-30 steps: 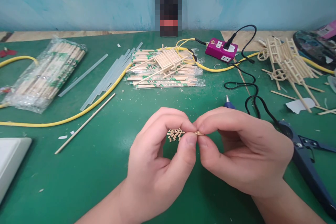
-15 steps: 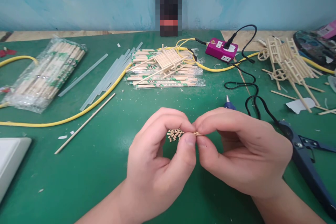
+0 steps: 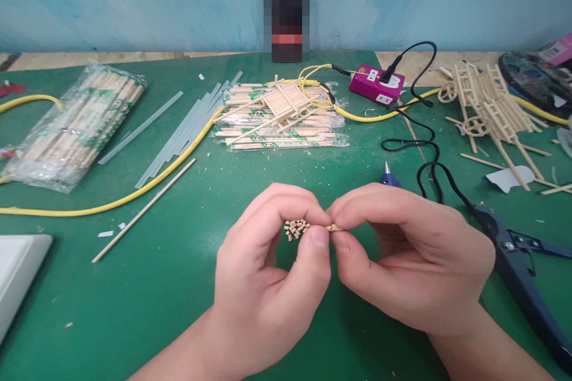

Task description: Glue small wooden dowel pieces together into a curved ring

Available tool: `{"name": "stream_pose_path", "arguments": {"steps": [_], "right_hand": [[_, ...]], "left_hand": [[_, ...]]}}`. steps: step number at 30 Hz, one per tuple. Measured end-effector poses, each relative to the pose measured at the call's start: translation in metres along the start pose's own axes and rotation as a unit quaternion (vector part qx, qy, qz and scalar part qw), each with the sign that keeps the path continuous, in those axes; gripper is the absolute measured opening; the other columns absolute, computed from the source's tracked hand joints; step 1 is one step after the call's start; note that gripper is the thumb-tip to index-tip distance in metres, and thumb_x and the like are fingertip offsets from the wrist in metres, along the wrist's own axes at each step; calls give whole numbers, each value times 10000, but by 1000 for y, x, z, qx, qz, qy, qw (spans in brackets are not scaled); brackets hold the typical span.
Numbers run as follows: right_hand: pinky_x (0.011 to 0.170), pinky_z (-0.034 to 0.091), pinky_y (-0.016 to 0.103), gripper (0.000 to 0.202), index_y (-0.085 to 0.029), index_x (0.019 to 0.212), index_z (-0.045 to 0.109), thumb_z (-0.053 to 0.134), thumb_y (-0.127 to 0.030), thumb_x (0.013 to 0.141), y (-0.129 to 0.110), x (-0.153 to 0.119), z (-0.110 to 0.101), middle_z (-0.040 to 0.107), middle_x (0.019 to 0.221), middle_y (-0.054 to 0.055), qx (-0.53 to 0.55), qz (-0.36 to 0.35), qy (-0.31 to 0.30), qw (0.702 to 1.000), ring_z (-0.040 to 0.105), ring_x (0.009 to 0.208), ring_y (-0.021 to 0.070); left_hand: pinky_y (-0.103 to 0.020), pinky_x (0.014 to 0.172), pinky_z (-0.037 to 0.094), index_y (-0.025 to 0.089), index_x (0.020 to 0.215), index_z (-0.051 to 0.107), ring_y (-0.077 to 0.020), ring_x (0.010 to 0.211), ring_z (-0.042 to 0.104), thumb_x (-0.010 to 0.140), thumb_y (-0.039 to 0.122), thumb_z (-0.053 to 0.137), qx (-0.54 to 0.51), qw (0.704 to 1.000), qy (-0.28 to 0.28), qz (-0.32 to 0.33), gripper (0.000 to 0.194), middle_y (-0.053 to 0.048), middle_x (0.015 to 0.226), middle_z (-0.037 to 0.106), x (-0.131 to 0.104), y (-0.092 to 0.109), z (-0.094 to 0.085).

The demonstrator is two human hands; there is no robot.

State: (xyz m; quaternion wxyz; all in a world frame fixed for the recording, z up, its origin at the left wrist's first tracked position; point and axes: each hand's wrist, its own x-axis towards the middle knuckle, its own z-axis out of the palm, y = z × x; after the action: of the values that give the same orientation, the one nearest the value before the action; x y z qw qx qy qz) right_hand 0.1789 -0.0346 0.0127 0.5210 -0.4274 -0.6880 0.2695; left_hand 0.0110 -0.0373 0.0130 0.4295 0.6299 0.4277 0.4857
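The small wooden piece is held just to the right of the heap of cut segments; most of its shape is hidden by the fingertips. It is pinched at one side by the thumb and index finger of the left hand and at the other by those of the right hand; the fingers of both hands are clamped on it. Negligible weight and a stiff body are to be expected. Slipping is judged unlikely on bare wood, but the piece may be rolled or dropped, as little surface is offered; splitting is possible if it is squeezed hard. Hold should be taken at opposite ends, with light, even pressure. The heap is borne by the green counter. A long stick is placed left of the heap, wrapped chopsticks beyond it, and blue-handled pliers well to its right.
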Motion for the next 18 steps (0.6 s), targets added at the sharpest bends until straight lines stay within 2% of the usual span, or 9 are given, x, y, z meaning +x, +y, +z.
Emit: {"name": "stream_pose_path", "arguments": {"steps": [11,18], "right_hand": [[630,635,306,295,-244,939,714,691,-2,771,0,1,0,768,816,-4,0,-3,1,1000,740,724,177],[641,639,298,314,-242,940,718,700,8,751,-1,1,0,767,821,-5,2,-8,4,1000,749,734,179]], "left_hand": [[-385,765,599,247,1005,705,-226,919,684,991,124,638,-16,1000,2,-2,141,-62,955,695,0,0,1],[-366,777,580,240,1006,693,-205,913,682,987,103,638,-15,1000,-8,7,149,-49,954,682,0,0,-1]]}}
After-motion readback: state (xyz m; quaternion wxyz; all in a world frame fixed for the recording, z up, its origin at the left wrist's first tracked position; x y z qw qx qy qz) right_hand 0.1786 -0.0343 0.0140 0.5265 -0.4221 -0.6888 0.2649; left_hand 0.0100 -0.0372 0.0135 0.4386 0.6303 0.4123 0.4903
